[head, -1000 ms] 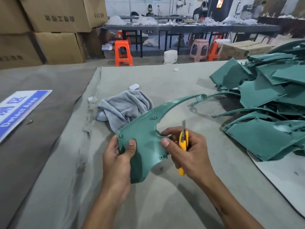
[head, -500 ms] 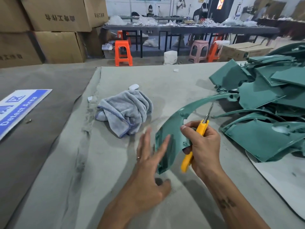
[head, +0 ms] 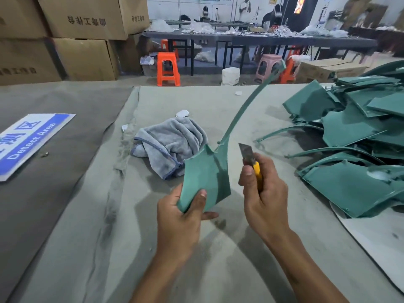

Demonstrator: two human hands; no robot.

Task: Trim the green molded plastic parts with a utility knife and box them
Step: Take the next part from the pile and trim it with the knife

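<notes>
- The left hand gripped the wide bottom end of one green part, thumb over the front face and fingers curled behind it, holding it up off the table near the middle of the view.
- That part stood pretty much upright, and its long thin curved arm swept up toward 1 o'clock, ending in front of the pink stool in the background.
- The right hand was clenched round the yellow utility knife, just at 3 o'clock of the part. The blade was out, pointing up and a bit toward 11 o'clock, near the part's right edge; can't tell if it actually touched.
- A big pile of green parts sat at 2 to 3 o'clock on the table, well apart from the hands.
- A crumpled grey towel lay at 11 o'clock of the held part, just behind it.
- A blue and white "Detect Area" sign lay flat far out at 9 o'clock.
- Stacked cardboard boxes filled the 10 to 11 o'clock corner, and an orange stool stood at 12 o'clock on the floor past the table.
</notes>
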